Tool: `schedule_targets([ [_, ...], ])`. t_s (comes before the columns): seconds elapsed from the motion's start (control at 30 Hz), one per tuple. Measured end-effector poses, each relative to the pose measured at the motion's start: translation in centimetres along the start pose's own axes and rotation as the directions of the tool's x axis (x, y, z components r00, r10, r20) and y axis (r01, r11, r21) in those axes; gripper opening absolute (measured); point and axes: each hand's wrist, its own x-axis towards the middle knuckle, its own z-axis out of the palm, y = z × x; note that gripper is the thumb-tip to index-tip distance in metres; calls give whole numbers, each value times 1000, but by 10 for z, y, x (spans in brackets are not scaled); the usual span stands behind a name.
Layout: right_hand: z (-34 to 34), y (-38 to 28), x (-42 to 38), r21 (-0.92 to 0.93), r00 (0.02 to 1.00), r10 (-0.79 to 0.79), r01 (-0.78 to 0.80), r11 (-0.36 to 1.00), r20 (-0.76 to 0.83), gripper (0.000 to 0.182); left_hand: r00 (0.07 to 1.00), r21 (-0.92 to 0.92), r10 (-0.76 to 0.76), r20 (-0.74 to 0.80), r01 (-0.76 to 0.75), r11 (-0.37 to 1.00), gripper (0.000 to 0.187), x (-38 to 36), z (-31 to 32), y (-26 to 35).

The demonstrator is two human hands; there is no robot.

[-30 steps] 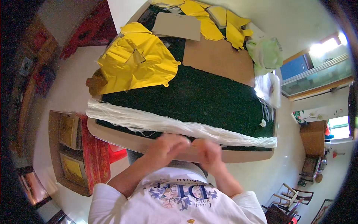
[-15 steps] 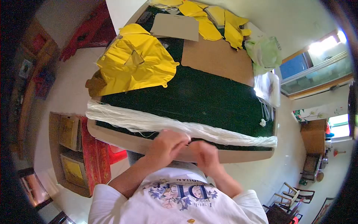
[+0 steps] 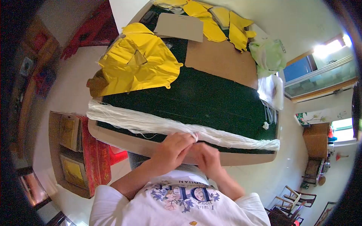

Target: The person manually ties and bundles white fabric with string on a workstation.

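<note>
The yarn (image 3: 151, 121), lying along the near side of the surface (image 3: 226, 109), could be tangling if an uneven pull is catching it, while the left hand (image 3: 174, 147) is apparently pinching a white strand (image 3: 195, 137) and the right hand (image 3: 206, 156) is resting curled just beside, its grip hidden.

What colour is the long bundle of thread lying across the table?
The long, loose bundle of thin threads is white, best seen in the head view.
</note>
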Motion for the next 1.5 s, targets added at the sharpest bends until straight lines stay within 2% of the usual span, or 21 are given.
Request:
schedule_targets([
  [0.03,-3,0,6,-32,999,16,-18,999,-50,10,999,108,51,-9,-49,993,13,0,3,-3],
  [0.1,-4,2,8,-78,995,52,-59,995,-88,14,999,105,0,47,-5,994,12,-4,3,-9],
  [0.2,2,-6,10,128,971,152,-129,983,-184,20,988,52,-119,100,115,992,10,-6,0,-9],
  [0.3,-7,-2,11,80,998,51,-49,996,-21,24,964,-60,-241,117,249,967,10,-7,1,-5],
  [0.33,-8,-2,10,93,998,63,-61,994,-20,23,953,-102,-277,122,289,952,10,-8,1,-4],
  [0.4,-9,-2,9,120,996,86,-83,989,-17,22,954,-126,-269,132,285,950,11,-8,2,-6],
  [0.63,-16,7,8,94,999,-3,-1,996,44,20,948,-133,-266,176,291,947,12,-9,1,-7],
  [0.73,-18,7,10,72,999,-27,24,997,42,21,932,-283,-332,148,362,888,13,-15,7,-12],
  [0.83,-17,7,13,85,999,-44,44,995,-4,19,864,-604,-490,116,453,656,14,-20,15,-11],
  [0.93,-11,8,19,73,993,-106,110,991,-53,15,801,-601,-585,127,531,597,10,-20,17,-9],
  [1.03,-8,8,17,68,993,-93,98,993,-76,15,818,-768,-571,64,406,495,12,-18,20,-13],
  [1.13,-10,7,17,91,991,-81,90,992,-105,15,879,-464,-386,-280,228,856,20,-20,20,-22],
  [1.23,-14,11,15,114,986,-125,137,984,-109,15,782,-656,-622,-42,448,608,28,-7,0,-31],
  [1.27,-14,14,15,121,981,-167,178,977,-97,15,717,-762,-657,233,555,334,29,-7,1,-33],
  [1.3,-14,15,15,129,974,-209,219,967,-85,15,630,-769,-598,496,639,35,30,-8,4,-36],
  [1.33,-13,14,16,119,978,-187,197,973,-89,14,532,-674,-451,717,694,-253,30,-7,4,-38],
  [1.37,-12,14,16,109,982,-162,172,979,-96,14,554,-663,-375,743,686,-300,27,-7,2,-34],
  [1.4,-11,13,15,99,985,-136,146,984,-104,13,584,-692,-451,675,714,-109,25,-8,1,-31],
  [1.47,-11,13,12,177,996,68,-57,983,-56,10,665,-640,-545,510,717,276,21,-8,1,-26],
  [1.5,-11,13,10,212,985,169,-160,964,-28,9,774,-523,-520,362,630,574,20,-8,0,-21],
])
